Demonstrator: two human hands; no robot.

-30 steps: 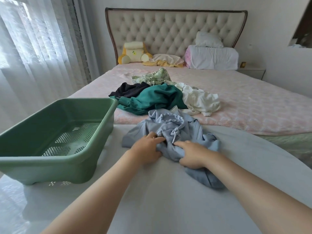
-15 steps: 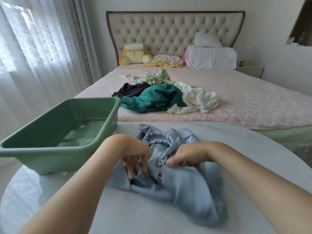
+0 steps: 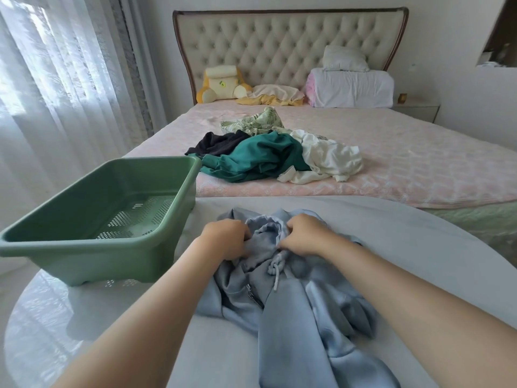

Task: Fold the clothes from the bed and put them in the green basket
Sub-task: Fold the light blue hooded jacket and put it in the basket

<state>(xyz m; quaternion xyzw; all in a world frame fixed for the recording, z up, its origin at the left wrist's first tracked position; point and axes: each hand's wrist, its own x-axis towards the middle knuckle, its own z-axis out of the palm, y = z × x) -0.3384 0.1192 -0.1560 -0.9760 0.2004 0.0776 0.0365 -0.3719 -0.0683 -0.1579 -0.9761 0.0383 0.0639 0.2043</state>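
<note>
The left hand [image 3: 226, 239] and right hand [image 3: 305, 235] are both clenching the soft, crumpled fabric of a pale blue zip hoodie [image 3: 293, 312], which is lying bunched on the smooth round table [image 3: 414, 247] under the fingers. Left of the fingers, the rectangular green plastic basket [image 3: 84, 264] is showing its perforated floor; beyond them, rumpled clothes [image 3: 265, 158] are lying heaped on the quilted pink bed [image 3: 419, 163].

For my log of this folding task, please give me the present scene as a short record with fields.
left hand: grips hoodie near its hood
right hand: grips hoodie by the drawstring
hoodie: blue, crumpled, not folded, on table
basket: on table, left of hoodie, no clothes inside
bed: pile of teal, black, white and patterned clothes, not folded
</note>
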